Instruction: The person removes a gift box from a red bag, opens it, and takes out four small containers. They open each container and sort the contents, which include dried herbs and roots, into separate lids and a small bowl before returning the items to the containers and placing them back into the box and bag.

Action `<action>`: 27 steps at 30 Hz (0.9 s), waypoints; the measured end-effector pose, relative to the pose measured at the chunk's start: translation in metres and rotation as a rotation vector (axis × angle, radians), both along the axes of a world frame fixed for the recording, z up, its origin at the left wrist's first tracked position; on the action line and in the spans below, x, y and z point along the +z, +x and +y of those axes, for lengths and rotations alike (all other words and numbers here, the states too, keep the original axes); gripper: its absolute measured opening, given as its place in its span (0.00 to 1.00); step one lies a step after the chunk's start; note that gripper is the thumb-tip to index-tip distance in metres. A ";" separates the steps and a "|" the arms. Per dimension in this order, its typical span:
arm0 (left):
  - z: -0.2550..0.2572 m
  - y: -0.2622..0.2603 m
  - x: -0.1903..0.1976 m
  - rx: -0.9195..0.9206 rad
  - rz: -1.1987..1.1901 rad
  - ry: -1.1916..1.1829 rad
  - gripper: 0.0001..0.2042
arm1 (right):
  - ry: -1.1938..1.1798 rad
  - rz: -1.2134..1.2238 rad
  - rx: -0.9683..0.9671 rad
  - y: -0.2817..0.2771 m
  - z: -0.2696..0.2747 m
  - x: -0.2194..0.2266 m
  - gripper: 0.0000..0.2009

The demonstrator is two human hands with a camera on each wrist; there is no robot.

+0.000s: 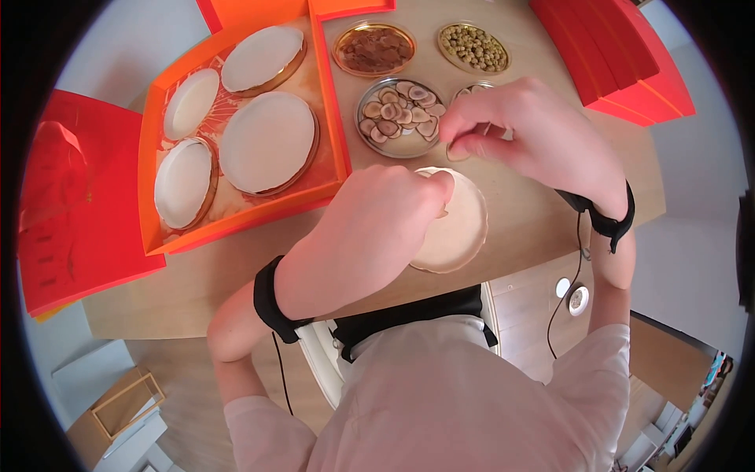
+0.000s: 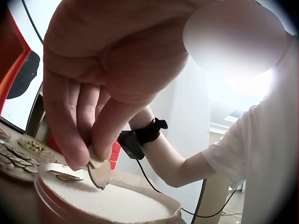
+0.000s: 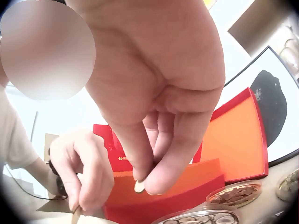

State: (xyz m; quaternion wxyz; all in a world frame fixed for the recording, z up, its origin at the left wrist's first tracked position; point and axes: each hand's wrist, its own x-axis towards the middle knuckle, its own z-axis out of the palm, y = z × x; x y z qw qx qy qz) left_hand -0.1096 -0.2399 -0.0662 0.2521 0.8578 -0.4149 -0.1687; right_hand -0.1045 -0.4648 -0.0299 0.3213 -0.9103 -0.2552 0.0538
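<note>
My left hand [image 1: 370,216] pinches a thin, pale slice with a dark rim [image 2: 99,177] between thumb and fingertips, close over a round, white-topped tub [image 1: 458,228]. In the left wrist view, more slices [image 2: 68,177] lie on the white surface near its edge. A smaller pale slice [image 3: 139,186] is pinched between the thumb and forefinger of my right hand [image 1: 539,134], which hovers beyond the tub, beside a clear dish of dried slices [image 1: 403,116]. Another dish [image 1: 474,88] is partly hidden behind the right hand.
An orange tray box [image 1: 336,126] at the left bears several round white-topped tubs [image 1: 267,141]. At the back stand a dish of reddish-brown pieces [image 1: 374,49] and one of greenish buds [image 1: 473,47]. Red boxes [image 1: 613,55] flank the right; a red bag [image 1: 71,204] lies far left.
</note>
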 end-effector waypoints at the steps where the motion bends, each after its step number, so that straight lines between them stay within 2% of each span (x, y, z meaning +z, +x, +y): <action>1: 0.001 -0.001 0.003 -0.002 0.004 0.009 0.02 | -0.003 0.010 0.019 -0.003 0.000 0.000 0.05; 3: 0.004 -0.002 0.007 -0.005 0.007 0.028 0.02 | 0.001 0.028 0.058 -0.008 -0.002 -0.001 0.04; 9: 0.015 -0.003 0.011 -0.062 -0.063 -0.188 0.03 | 0.067 0.107 0.197 -0.014 -0.004 -0.011 0.04; 17: 0.020 0.000 0.020 -0.045 -0.015 -0.105 0.03 | 0.047 0.233 0.232 -0.012 0.003 -0.021 0.05; 20: 0.019 -0.002 0.021 -0.050 -0.039 -0.075 0.03 | -0.049 0.372 0.251 -0.009 0.005 -0.008 0.06; 21: 0.019 -0.003 0.020 -0.051 -0.053 -0.054 0.03 | -0.006 0.340 0.228 -0.009 0.006 -0.009 0.07; 24: 0.018 -0.005 0.016 -0.027 -0.065 -0.235 0.04 | 0.069 0.212 0.167 -0.007 0.004 -0.015 0.08; 27: 0.016 -0.005 0.010 -0.038 -0.081 -0.154 0.04 | 0.047 0.040 0.123 0.004 0.000 -0.017 0.09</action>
